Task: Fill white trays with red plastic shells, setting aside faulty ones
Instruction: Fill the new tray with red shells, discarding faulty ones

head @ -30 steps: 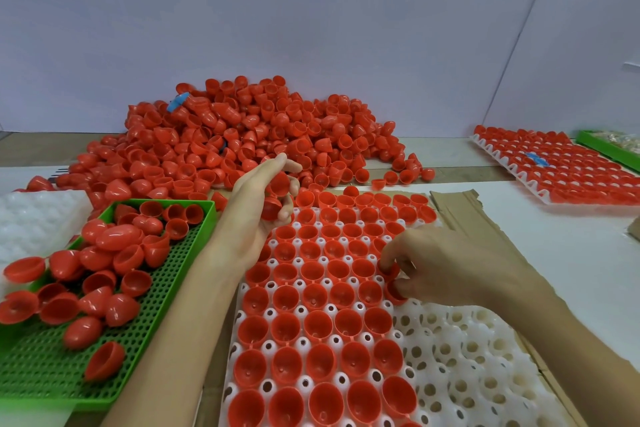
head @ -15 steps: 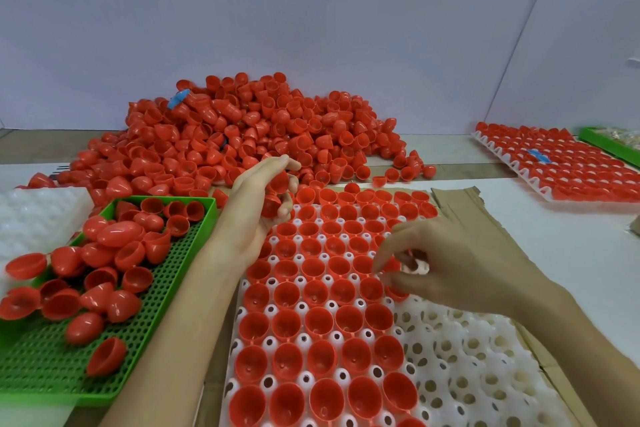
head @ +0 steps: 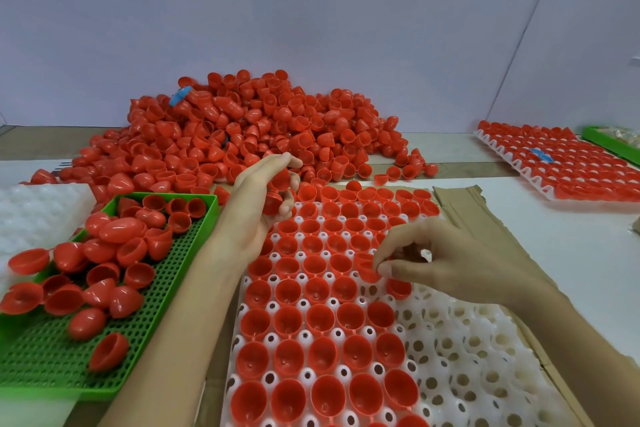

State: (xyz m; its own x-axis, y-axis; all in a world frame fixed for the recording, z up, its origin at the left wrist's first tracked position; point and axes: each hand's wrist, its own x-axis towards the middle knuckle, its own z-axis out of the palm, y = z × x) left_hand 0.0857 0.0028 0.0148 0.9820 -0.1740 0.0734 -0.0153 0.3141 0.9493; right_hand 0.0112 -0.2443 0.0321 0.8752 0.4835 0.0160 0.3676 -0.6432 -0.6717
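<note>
Two bare hands are over a white tray (head: 467,357) that lies in the lower middle of the frame, on a sheet of brown cardboard (head: 464,208). The left and upper parts of this tray are filled with rows of red shells (head: 322,319), open side up. The lower right part shows only bare white cups with holes.

The right hand (head: 446,263), at the middle right, pinches one red shell (head: 367,271) between the thumb and the tips of the bent fingers. It does so just at the border between the filled cups and the bare ones. This shell is tilted, and I cannot tell if it touches the tray. The left hand (head: 256,215), near the centre of the frame, is over the upper left part of the tray. Its fingers are curled round a small clutch of shells (head: 277,185), and the index finger is stretched over them.

Behind the tray, in the upper middle, lies a big heap of loose shells (head: 242,128), with a blue piece (head: 180,95) near its top left. At the lower left stands a green perforated tray (head: 52,367) which holds a mix of shells (head: 114,243). Most of them are halves, and one looks like a whole closed egg. Beside it, at the left edge, is a stack of bare white trays (head: 38,215). At the upper right a second white tray (head: 519,173), full of red shells, carries another blue piece (head: 540,154). Behind it shows the corner of another green tray (head: 609,144).
</note>
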